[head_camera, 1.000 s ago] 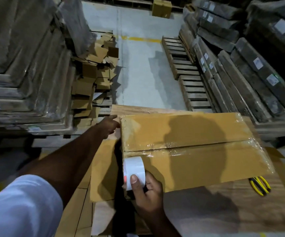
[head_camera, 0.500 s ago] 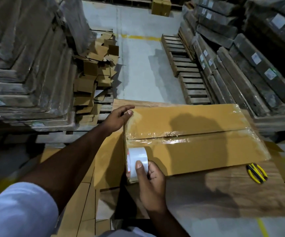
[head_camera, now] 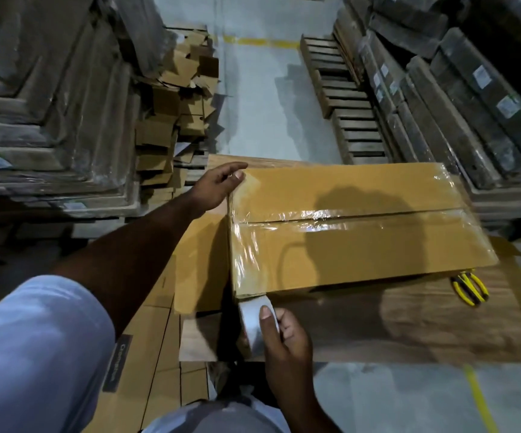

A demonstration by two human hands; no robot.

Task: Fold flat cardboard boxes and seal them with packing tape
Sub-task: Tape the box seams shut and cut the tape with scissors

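A folded cardboard box (head_camera: 362,226) is laid flat on a wooden worktop (head_camera: 409,326), its centre seam covered by a glossy strip of clear tape (head_camera: 331,221). A second run of tape is seen stretched along the box's short end, from the far corner under the left hand (head_camera: 218,185) down to the roll of packing tape (head_camera: 253,323) in the right hand (head_camera: 284,335).

The left hand is placed at the far corner of the box, its thumb pressed onto the tape there and its fingers extended and loosely spread over the edge. The roll is gripped by the right hand at the near corner of the box, the thumb laid across the roll's outer face and the fingers curled round behind it.

To the right of the right hand, just beside the box's near edge, a yellow-handled tool (head_camera: 470,287) is lying on the worktop. Below the left forearm, flat cardboard sheets (head_camera: 159,354) are stacked. Beyond the left hand, a heap of cardboard scraps (head_camera: 175,120) is piled, and wooden pallets (head_camera: 346,104) are leaned further off.
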